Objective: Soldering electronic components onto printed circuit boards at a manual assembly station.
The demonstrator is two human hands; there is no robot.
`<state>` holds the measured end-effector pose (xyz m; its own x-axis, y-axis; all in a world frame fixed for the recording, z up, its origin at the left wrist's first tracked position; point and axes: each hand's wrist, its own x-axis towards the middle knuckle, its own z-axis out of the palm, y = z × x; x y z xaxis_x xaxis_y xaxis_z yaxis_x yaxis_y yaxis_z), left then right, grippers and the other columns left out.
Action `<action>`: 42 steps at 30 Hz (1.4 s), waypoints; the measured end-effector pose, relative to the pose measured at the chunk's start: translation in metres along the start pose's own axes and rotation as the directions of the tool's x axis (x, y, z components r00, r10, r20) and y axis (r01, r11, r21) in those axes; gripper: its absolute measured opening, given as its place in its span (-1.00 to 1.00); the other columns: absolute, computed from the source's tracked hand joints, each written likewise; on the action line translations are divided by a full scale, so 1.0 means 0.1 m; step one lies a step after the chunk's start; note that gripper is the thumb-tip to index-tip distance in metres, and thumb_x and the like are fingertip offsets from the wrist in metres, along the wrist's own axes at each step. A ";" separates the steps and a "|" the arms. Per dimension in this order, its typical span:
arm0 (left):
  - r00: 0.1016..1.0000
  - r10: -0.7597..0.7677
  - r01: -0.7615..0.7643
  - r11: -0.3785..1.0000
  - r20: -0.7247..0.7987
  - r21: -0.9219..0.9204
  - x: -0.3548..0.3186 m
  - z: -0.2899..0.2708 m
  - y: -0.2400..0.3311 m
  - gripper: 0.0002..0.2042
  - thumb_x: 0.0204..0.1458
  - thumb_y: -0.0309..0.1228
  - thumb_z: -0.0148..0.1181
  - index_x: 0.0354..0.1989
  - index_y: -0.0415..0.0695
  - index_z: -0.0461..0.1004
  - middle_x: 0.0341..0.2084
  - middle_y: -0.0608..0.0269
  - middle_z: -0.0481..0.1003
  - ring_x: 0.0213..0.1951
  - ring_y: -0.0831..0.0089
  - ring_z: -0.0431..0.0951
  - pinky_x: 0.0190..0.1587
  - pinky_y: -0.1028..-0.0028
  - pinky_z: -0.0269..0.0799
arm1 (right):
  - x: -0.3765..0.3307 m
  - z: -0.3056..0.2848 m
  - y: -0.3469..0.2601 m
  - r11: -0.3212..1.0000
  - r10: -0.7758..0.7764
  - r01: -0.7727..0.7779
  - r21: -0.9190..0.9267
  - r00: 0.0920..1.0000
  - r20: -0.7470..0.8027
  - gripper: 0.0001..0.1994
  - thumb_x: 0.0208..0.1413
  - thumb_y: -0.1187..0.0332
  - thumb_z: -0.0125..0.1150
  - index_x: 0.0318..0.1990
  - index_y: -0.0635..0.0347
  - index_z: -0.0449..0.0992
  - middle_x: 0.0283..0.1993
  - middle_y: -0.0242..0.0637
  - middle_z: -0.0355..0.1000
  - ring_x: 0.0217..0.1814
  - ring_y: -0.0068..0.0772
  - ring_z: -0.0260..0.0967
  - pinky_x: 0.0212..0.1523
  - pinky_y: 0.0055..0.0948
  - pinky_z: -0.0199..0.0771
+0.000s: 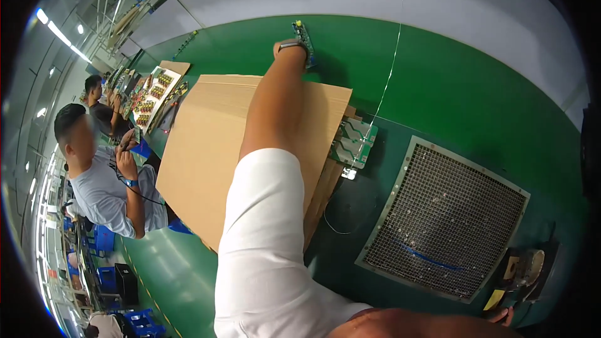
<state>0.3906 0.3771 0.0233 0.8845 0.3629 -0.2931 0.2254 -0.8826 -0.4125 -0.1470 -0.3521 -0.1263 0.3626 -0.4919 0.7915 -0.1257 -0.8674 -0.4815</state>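
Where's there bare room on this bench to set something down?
Biggest: green benchtop right of the thin wire, beyond the mesh panel. Also the cardboard left of the left forearm. Crowded: the cardboard's right edge, with pale green boards, and the lower right corner, by the right hand.

Circuit boards (303, 32) on a long green bench (451, 81), two co-workers (103, 191) alongside, strip lights (61, 34) overhead, blue stools (143, 323) and a green floor (178, 269) marked with a yellow line (148, 292) identify an electronics assembly workshop.
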 end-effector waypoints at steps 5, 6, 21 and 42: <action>0.985 0.112 -0.131 0.981 -0.131 -0.142 -0.26 -0.28 -0.10 -0.53 -0.05 -0.11 0.37 0.04 -0.04 0.57 -0.05 0.10 0.60 -0.05 0.11 0.62 -0.05 0.21 0.56 | -0.04 0.03 -0.05 0.987 0.154 -0.152 -0.049 0.988 0.027 -0.77 0.38 0.26 0.01 -0.05 0.22 0.47 -0.25 -0.14 0.45 -0.25 -0.34 0.40 -0.22 -0.37 0.47; 0.986 0.099 -0.117 0.983 -0.133 -0.141 -0.40 -0.28 -0.17 -0.53 -0.05 -0.11 0.37 0.04 -0.04 0.57 -0.05 0.10 0.60 -0.05 0.11 0.62 -0.05 0.21 0.56 | -0.04 0.04 -0.06 0.982 0.185 -0.183 -0.054 0.982 0.035 -0.77 0.39 0.26 0.01 -0.03 0.20 0.48 -0.24 -0.15 0.47 -0.23 -0.36 0.43 -0.22 -0.39 0.50; 0.773 0.053 -0.308 0.903 -0.633 -0.301 -4.95 1.25 0.24 -0.24 -0.03 -0.21 0.35 0.37 -0.06 0.16 0.27 -0.16 0.18 0.28 -0.15 0.20 0.27 -0.02 0.16 | 0.06 -0.27 -0.66 0.869 0.421 -0.455 0.192 0.886 0.193 -0.67 0.38 0.17 0.06 0.12 0.19 0.45 -0.08 -0.17 0.50 -0.02 -0.37 0.45 -0.03 -0.44 0.50; 0.482 -0.016 -0.224 0.964 -0.876 -0.141 -5.15 0.68 -0.28 -0.47 0.04 -0.67 -0.05 0.28 -0.27 0.27 0.04 -0.15 0.47 -0.17 -0.05 0.59 -0.22 0.15 0.55 | 0.13 -0.22 -0.81 0.822 0.265 -0.334 0.460 0.941 0.210 -0.73 0.39 0.28 0.00 0.05 0.30 0.39 -0.29 -0.29 0.37 -0.24 -0.48 0.34 -0.16 -0.48 0.40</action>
<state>-0.0995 0.2355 0.1274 0.7805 -0.0730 0.6208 0.0763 -0.9746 -0.2106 -0.1520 -0.2900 -0.0689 0.5016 -0.6772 0.5383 0.2005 -0.5142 -0.8339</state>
